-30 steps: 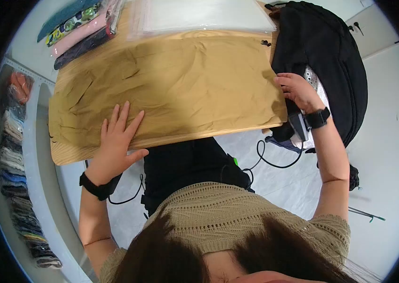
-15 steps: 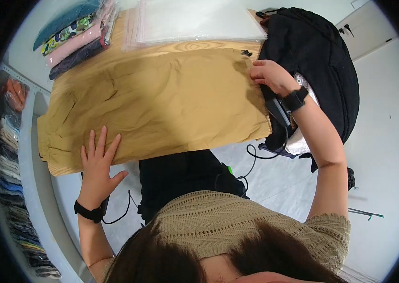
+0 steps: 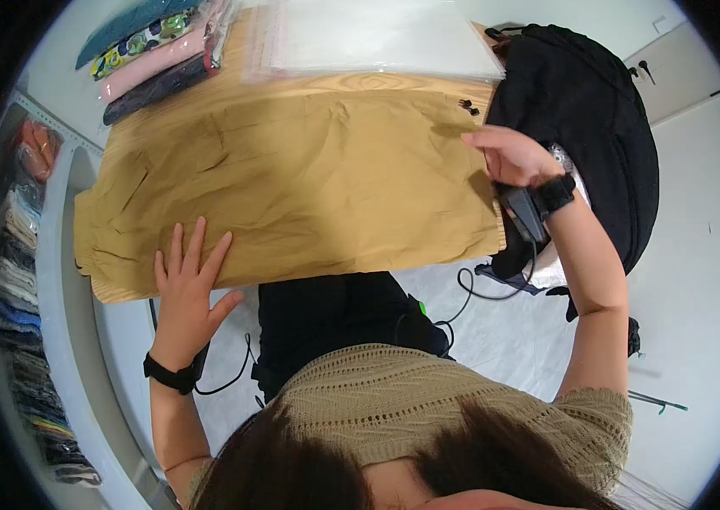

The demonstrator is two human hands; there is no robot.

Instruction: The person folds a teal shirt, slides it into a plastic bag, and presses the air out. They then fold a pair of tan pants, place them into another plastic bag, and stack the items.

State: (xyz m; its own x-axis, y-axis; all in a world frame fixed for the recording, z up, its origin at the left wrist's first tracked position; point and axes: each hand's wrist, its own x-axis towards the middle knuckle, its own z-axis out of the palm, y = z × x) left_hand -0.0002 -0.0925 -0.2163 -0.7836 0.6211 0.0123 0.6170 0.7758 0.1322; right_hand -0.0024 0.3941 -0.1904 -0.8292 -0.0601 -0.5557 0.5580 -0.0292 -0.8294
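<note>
Khaki trousers point(image 3: 317, 178), folded lengthwise, lie spread over the wooden table, with a gathered edge at the left end. A small black plastic buckle point(image 3: 469, 107) shows at their upper right corner. My left hand point(image 3: 185, 285) is open, its fingers spread flat on the lower left part of the cloth and the thumb apart. By the right end of the trousers is my right hand point(image 3: 513, 159), turned on its side, fingers stretched leftward over the cloth edge. Nothing shows in it; some of its fingers are partly hidden.
Clear plastic bags point(image 3: 385, 38) lie at the table's back edge, with bagged folded clothes point(image 3: 156, 55) to their left. A black backpack point(image 3: 581, 110) stands at the right. Shelves of folded clothes point(image 3: 24, 289) line the left. Cables point(image 3: 470, 293) hang from my wrist devices.
My right hand has loosened from the upper right edge of the trousers and shifted slightly down, its fingers straighter. My left hand stays flat on the cloth. The whole view has shifted slightly.
</note>
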